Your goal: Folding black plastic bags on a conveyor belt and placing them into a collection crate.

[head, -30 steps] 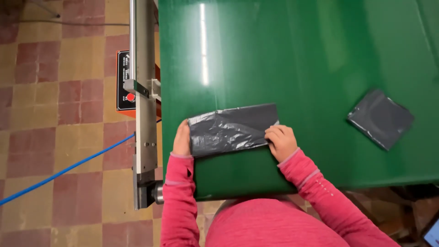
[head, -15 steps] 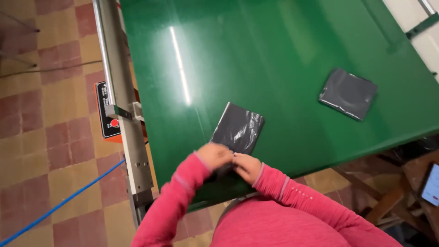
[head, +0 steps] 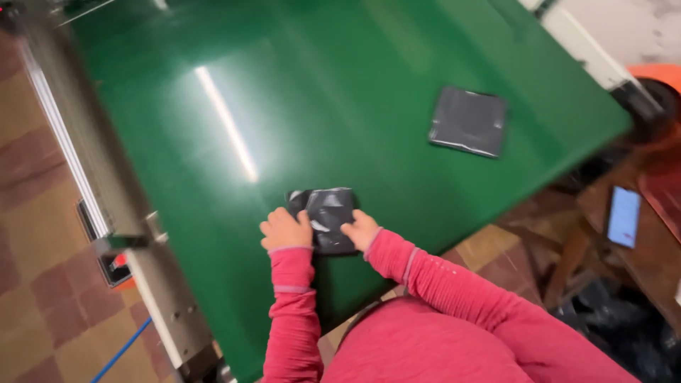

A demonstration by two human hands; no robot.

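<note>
Both hands press flat on a folded grey bag [head: 328, 216], left hand [head: 285, 230] at 9 o'clock, right hand [head: 360, 230] at 3 o'clock. The fingertips are blurred. A second grey bag [head: 468, 120] lies at 2 o'clock on the green tabletop [head: 340, 92]

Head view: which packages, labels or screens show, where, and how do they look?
Dark grey plastic bag: folded small, between both hands at the green table's near edge.
Second grey bag: flat square, far right on the table.
Phone screen: lit pale blue, right side surface.

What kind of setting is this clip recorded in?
Probably a small workshop or packing room: a wide green belt-like table with a metal side rail, a tiled floor, and two folded dark plastic bags, one under both hands, another further off.
</note>
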